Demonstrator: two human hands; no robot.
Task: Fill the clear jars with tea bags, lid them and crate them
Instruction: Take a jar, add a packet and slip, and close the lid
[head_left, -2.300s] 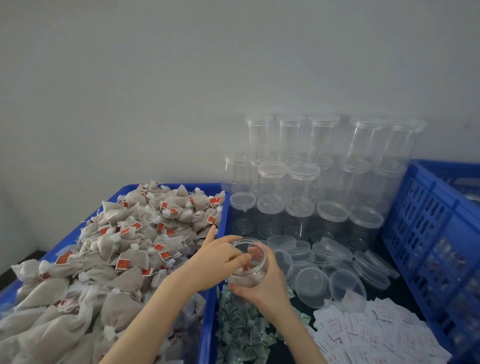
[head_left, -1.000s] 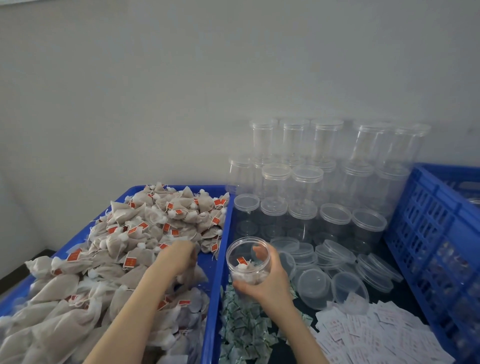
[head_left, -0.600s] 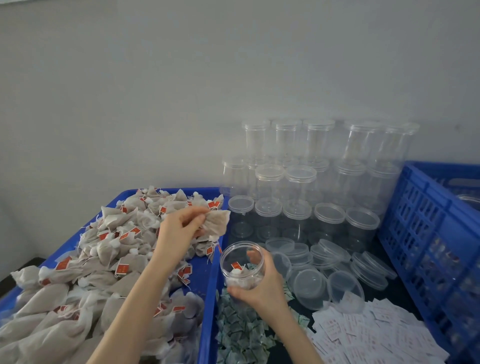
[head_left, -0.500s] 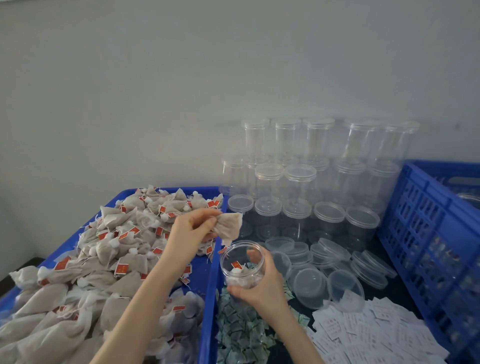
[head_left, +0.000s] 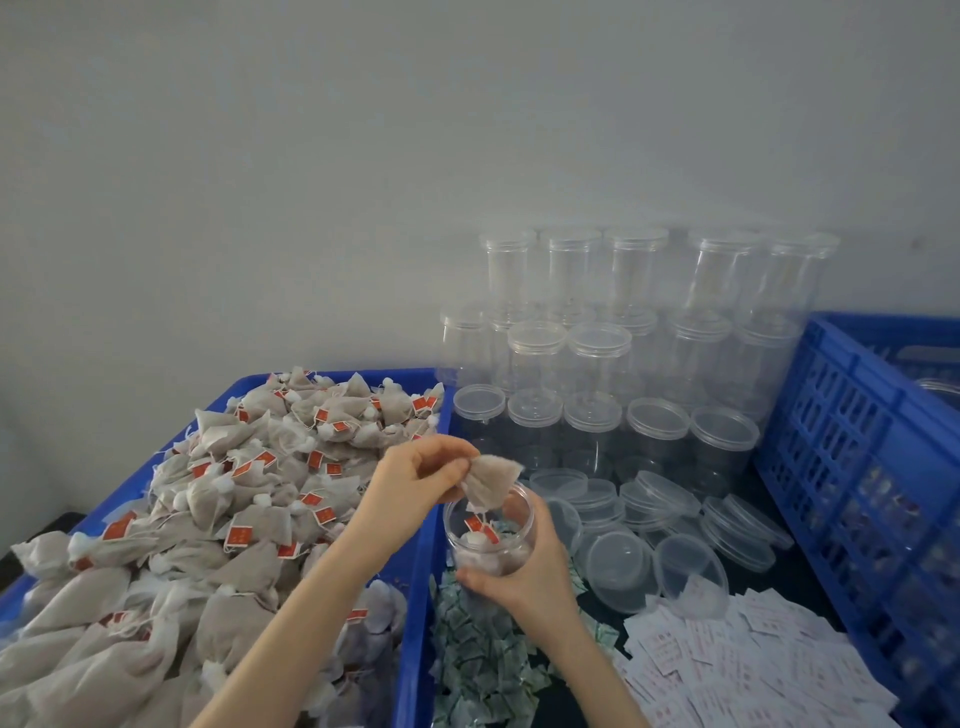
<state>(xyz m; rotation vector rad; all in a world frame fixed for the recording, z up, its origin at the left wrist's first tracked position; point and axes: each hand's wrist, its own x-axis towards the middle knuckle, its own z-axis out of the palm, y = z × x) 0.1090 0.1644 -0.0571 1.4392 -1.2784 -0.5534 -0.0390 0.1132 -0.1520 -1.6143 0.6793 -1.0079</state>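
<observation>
**Tea bag at the mouth of the open jar**

The clear jar (head_left: 489, 535) is held upright, lid off, just right of the blue tray wall. It already contains several tea bags with red tags. One tea bag (head_left: 491, 479) hangs directly over the jar mouth, its lower corner at rim level.

Right hand (head_left: 524, 574): grip closed around the lower body of the jar, fingers curled round its far side, thumb at the near base.

Left hand (head_left: 415, 480): grip narrow, thumb and fingertips pinching the tea bag by its left corner.

The blue tray (head_left: 415, 613), left of the jar, is heaped with loose tea bags (head_left: 249, 499). Below the jar, small green-printed sachets (head_left: 478, 660) lie in a pile; white paper slips (head_left: 737, 670) lie to their right. Loose clear lids (head_left: 660, 525) lie just beyond the jar on the dark surface. Behind them, lidded empty jars (head_left: 597, 358) are stacked in tiers against the wall. A blue crate (head_left: 857, 467) stands at the right edge.
</observation>
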